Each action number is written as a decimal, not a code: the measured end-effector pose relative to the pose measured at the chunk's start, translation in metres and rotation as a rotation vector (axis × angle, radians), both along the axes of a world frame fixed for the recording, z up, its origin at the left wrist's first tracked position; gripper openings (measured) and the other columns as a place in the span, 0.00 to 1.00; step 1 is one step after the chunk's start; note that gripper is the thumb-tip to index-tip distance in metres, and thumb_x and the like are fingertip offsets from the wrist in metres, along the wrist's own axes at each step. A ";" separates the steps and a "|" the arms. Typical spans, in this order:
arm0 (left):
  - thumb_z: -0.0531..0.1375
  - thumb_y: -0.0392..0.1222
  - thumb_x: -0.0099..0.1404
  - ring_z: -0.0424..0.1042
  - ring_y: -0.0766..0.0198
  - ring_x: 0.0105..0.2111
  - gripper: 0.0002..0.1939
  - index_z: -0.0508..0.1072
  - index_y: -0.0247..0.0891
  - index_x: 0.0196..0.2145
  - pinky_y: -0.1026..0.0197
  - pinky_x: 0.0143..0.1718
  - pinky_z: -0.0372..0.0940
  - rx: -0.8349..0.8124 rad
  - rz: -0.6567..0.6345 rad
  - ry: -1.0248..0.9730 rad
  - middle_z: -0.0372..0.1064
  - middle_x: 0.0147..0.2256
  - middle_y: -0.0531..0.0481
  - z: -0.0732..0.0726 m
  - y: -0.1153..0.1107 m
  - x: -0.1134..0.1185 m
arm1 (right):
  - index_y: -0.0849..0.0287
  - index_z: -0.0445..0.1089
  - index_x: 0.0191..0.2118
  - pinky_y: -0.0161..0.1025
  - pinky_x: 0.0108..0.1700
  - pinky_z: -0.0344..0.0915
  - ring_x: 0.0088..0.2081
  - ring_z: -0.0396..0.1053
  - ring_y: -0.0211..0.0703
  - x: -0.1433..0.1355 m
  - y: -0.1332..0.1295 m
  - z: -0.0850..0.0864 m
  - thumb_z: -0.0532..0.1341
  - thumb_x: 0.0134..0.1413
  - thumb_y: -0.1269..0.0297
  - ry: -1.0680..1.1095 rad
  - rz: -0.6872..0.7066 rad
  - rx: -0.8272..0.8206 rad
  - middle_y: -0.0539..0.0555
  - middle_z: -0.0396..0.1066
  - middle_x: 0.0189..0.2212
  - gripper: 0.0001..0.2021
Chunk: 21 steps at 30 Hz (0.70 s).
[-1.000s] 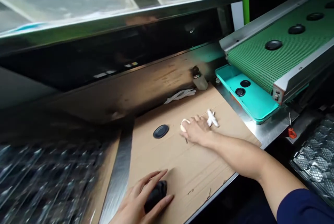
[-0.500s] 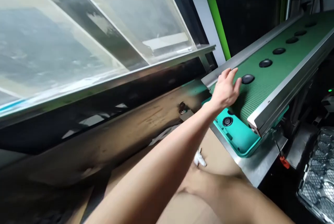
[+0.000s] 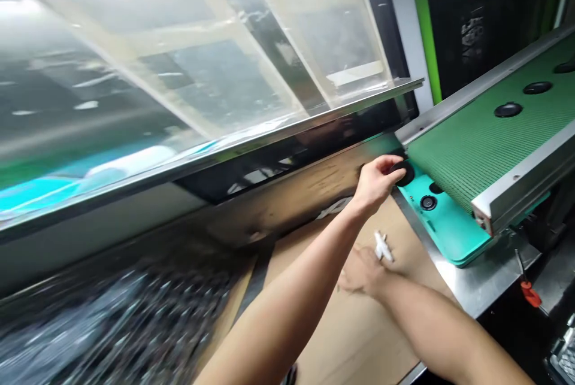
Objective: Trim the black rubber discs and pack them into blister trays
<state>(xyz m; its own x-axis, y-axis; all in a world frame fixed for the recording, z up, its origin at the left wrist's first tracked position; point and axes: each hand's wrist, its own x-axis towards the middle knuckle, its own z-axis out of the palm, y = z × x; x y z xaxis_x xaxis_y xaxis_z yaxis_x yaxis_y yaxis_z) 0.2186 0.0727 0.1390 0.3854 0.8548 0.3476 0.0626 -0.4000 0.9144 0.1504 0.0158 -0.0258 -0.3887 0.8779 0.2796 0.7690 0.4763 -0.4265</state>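
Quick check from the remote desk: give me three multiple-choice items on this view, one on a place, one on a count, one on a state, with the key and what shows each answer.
1. Where is the black disc that the left hand holds?
A. at the near end of the green conveyor belt, over the teal tray
B. flat on the cardboard sheet
C. on the clear slanted cover

2. How many black discs lie on the belt?
A. none
B. three
C. seven

3. What is the right hand doing?
A. raised above the belt
B. resting down on the cardboard beside a small white piece
C. gripping the orange-handled tool

Key: 1 A, the fingers pinch the disc at the belt's end; 2 B, three discs show along the belt; 3 B, the hand lies on the cardboard near the white piece.
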 end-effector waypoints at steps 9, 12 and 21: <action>0.70 0.37 0.60 0.75 0.63 0.30 0.08 0.77 0.31 0.36 0.62 0.33 0.71 -0.642 0.394 -0.430 0.77 0.32 0.44 -0.128 -0.056 -0.279 | 0.57 0.73 0.54 0.53 0.55 0.63 0.53 0.63 0.58 0.005 -0.003 -0.007 0.53 0.67 0.62 -0.091 -0.053 0.090 0.65 0.71 0.52 0.16; 0.65 0.34 0.67 0.79 0.58 0.37 0.05 0.76 0.28 0.39 0.58 0.40 0.74 -0.711 0.333 -0.552 0.78 0.39 0.36 -0.152 -0.069 -0.291 | 0.57 0.73 0.58 0.53 0.57 0.63 0.53 0.63 0.58 -0.003 -0.007 -0.008 0.53 0.68 0.61 0.034 -0.046 0.207 0.64 0.70 0.56 0.19; 0.49 0.47 0.78 0.79 0.54 0.44 0.21 0.76 0.29 0.47 0.51 0.52 0.71 -0.932 -0.107 -0.895 0.78 0.44 0.34 -0.156 -0.070 -0.266 | 0.60 0.73 0.60 0.53 0.56 0.65 0.51 0.64 0.57 -0.038 -0.024 0.000 0.51 0.71 0.58 0.076 0.057 0.269 0.64 0.70 0.57 0.21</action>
